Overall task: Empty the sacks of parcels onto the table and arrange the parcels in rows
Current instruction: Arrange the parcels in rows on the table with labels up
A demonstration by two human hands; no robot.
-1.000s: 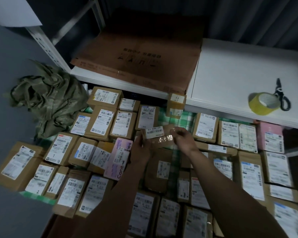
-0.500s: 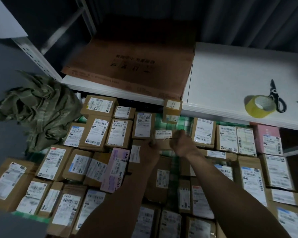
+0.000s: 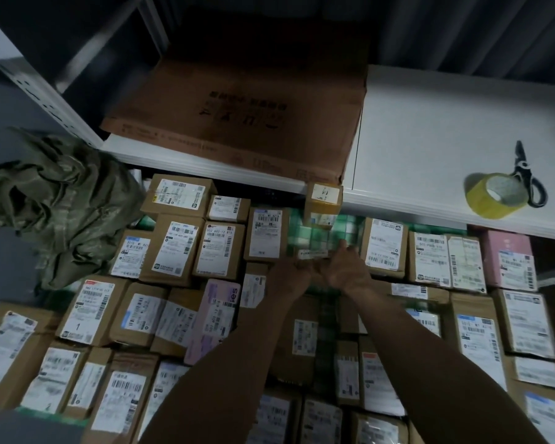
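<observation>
Both my hands hold one small brown parcel (image 3: 313, 254) with a white label, low over a bare patch of the green checked tablecloth (image 3: 321, 235) in the back row. My left hand (image 3: 289, 275) grips its near left side and my right hand (image 3: 348, 270) grips its right end. Most of the parcel is hidden behind my hands. Several labelled brown parcels lie in rows around it, such as one to the left (image 3: 266, 233) and one to the right (image 3: 385, 246). A small box (image 3: 322, 200) stands just behind the gap. An empty green sack (image 3: 58, 206) lies crumpled at the left.
A white shelf (image 3: 430, 139) overhangs the back of the table and carries a flat brown carton (image 3: 244, 116), a yellow tape roll (image 3: 494, 195) and scissors (image 3: 526, 174). A pink parcel (image 3: 510, 261) sits at the right, a lilac one (image 3: 215, 318) left of my arms.
My hands have carried the small parcel away from me and lowered it toward the bare checked patch in the back row. The view has also shifted forward.
</observation>
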